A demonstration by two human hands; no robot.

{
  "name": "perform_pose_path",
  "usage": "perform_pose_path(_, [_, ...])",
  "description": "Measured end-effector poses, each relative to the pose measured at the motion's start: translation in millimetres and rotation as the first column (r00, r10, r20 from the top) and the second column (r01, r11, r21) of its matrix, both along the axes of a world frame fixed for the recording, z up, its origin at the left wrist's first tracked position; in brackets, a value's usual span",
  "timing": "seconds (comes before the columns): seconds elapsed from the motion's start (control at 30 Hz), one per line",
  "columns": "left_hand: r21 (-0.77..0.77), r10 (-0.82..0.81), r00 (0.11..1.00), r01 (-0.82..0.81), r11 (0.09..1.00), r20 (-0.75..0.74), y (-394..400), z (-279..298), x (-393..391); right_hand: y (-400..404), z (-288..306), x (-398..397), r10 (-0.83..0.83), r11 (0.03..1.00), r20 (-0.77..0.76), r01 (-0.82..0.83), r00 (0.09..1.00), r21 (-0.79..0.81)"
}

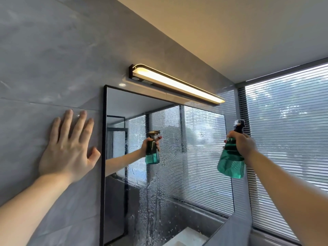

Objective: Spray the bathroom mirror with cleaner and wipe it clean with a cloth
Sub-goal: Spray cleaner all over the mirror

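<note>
- The mirror (195,157) fills the centre and lower middle of the frame, black-framed on the grey tiled wall (44,59); droplets and runs of cleaner streak its middle band, so we judge spraying is under way and wiping not yet begun.
- Our right hand (243,144), at centre right, has its fingers wrapped round the neck of the teal spray bottle (230,162), held upright with the nozzle turned toward the glass, likely to mist its upper right part.
- Our left hand (71,144), at centre left, lies flat with fingers spread on the tile just beside the mirror's frame, probably to steady us.
- We see no cloth.
- A lit lamp (177,84) sits above the mirror; window blinds (287,130) fill the right.
</note>
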State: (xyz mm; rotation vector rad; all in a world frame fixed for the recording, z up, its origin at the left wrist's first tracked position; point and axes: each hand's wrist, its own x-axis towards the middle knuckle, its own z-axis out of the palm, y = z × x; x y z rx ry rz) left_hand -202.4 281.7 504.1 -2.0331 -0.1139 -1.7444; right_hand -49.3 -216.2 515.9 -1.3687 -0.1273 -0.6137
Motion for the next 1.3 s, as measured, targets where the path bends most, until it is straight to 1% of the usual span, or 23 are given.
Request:
perform_pose_path(0.13, [-0.001,-0.01,1.0,0.01,1.0,0.001,0.1,0.4,0.8,-4.7,19.2,-8.1,-0.044,0.997,0.027,0.045,0.999,-0.056])
perform_pose_path(0.27, [0.0,-0.017,1.0,0.017,1.0,0.004,0.0,0.6,1.3,-8.1,19.9,-6.8,-0.023,0.995,0.018,0.024,1.0,-0.099])
perform_pose_path(0.43, [-0.007,-0.02,1.0,0.02,1.0,-0.007,-0.5,-0.3,-0.8,-8.2,-3.0,-5.1,0.015,0.998,-0.018,-0.016,1.0,-0.06])
perform_pose_path(0.53, [-0.009,-0.015,1.0,0.015,1.0,-0.025,-0.2,0.8,-2.0,-4.4,-22.4,-0.5,0.04,0.995,-0.07,-0.046,0.997,-0.083])
perform_pose_path(0.63, [-0.005,0.014,0.998,-0.014,1.0,-0.054,0.7,0.2,-4.2,4.6,-34.3,-2.0,0.054,0.993,-0.087,-0.063,0.995,-0.099])
perform_pose_path(0.7, [0.02,0.032,0.996,-0.03,0.999,-0.083,0.7,0.7,-7.3,10.8,-37.7,-6.2,0.039,0.993,-0.076,-0.047,0.996,-0.104])
perform_pose_path(0.8, [0.098,0.053,0.991,-0.041,0.994,-0.12,1.4,-1.1,-10.9,16.0,-39.5,-10.0,0.045,0.994,-0.047,-0.05,0.998,-0.094])
perform_pose_path(0.9, [0.155,0.064,0.986,-0.039,0.987,-0.156,0.4,-11.6,-7.7,15.6,-42.3,-10.5,0.071,0.993,-0.062,-0.076,0.996,-0.09])
perform_pose_path(1.03, [0.12,0.044,0.985,-0.024,0.992,-0.166,-1.5,-20.4,-1.5,9.0,-52.2,-11.6,0.115,0.993,-0.06,-0.117,0.992,-0.035])
perform_pose_path(1.13, [0.124,0.034,0.987,-0.015,0.992,-0.156,-2.3,-20.4,-0.3,4.8,-62.9,-12.1,0.163,0.986,-0.079,-0.165,0.983,-0.016])
perform_pose_path(1.2, [0.123,0.029,0.988,-0.011,0.992,-0.15,-2.4,-20.8,-0.1,3.6,-71.3,-11.6,0.171,0.983,-0.113,-0.177,0.979,-0.042])
perform_pose_path(1.3, [0.124,0.034,0.988,-0.016,0.992,-0.149,-2.2,-21.6,-0.3,2.5,-84.3,-11.8,0.135,0.98,-0.151,-0.154,0.979,-0.124])
